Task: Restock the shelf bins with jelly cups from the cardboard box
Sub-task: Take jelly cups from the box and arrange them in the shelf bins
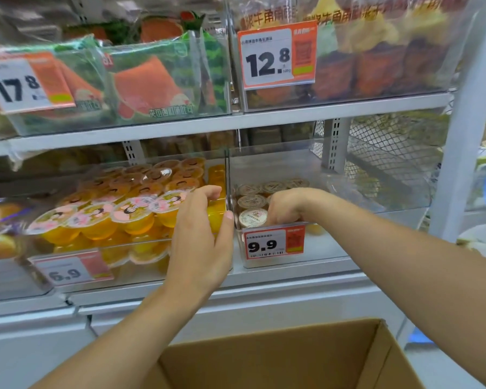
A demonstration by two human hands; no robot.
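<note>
right grip (285, 209) curled among brown jelly cups (251, 202), clear bin (320, 248).

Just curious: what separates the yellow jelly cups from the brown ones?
In the head view, a clear bin wall, with the left hand resting against it.

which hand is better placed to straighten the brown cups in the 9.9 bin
Right. The right hand is already inside the 9.9 bin, fingers down among the brown cups. The left hand rests on the divider beside the orange jelly cups.
</note>
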